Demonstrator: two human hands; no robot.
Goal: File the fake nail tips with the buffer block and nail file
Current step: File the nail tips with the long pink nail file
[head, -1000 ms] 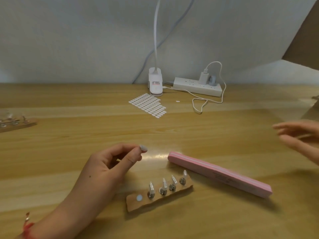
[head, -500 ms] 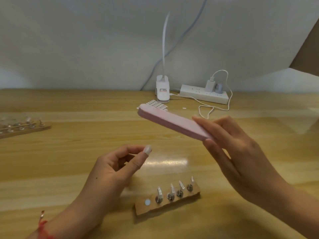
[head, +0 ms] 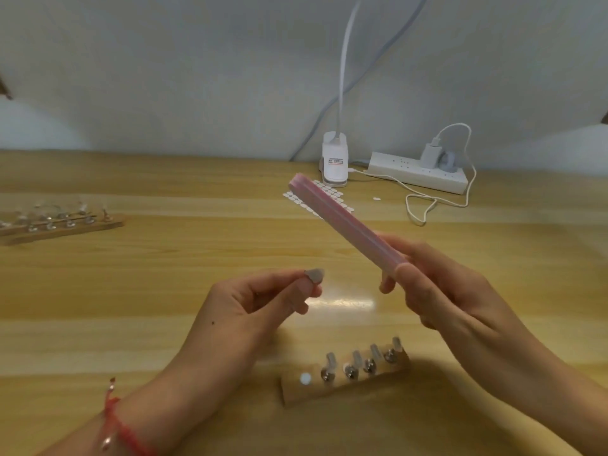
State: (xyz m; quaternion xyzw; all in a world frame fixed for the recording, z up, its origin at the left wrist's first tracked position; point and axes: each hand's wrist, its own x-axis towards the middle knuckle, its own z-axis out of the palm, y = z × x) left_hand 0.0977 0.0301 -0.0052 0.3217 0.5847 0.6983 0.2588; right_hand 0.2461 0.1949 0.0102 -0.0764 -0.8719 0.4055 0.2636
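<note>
Both hands are lifted above the wooden table (head: 164, 274). The left hand (head: 250, 311) pinches one small grey nail tip (head: 314, 275) between the thumb and the index finger. The right hand (head: 444, 291) grips one long pink buffer block (head: 342, 222) at its near end, with the thumb on top and the other fingers curled under it. The block is tilted, and its free end points away and to the left. The block and the pinched tip are near each other but do not touch.

Just in front of the hands, one wooden holder (head: 345, 391) lies on the table. It carries four metal stands (head: 350, 371) in a row, and each stand bears one clear tip (head: 331, 359), so four are counted there. At the left end of the holder sits one white round dot (head: 305, 378).

Far to the left lie more wooden strips (head: 65, 225) with clear tips; they are blurred, and their number cannot be told.

At the back of the table is one sheet of white oval stickers (head: 339, 197), partly hidden behind the block, and one loose sticker (head: 376, 199) lies beside it. One white lamp clip (head: 335, 159) has a label with red and dark print, too small to read. One white power strip (head: 411, 172) holds two plugs: a white charger (head: 429, 154) with one white cable (head: 424, 205), and a grey plug (head: 449, 161). One red string bracelet (head: 115, 419) is on the left wrist.
</note>
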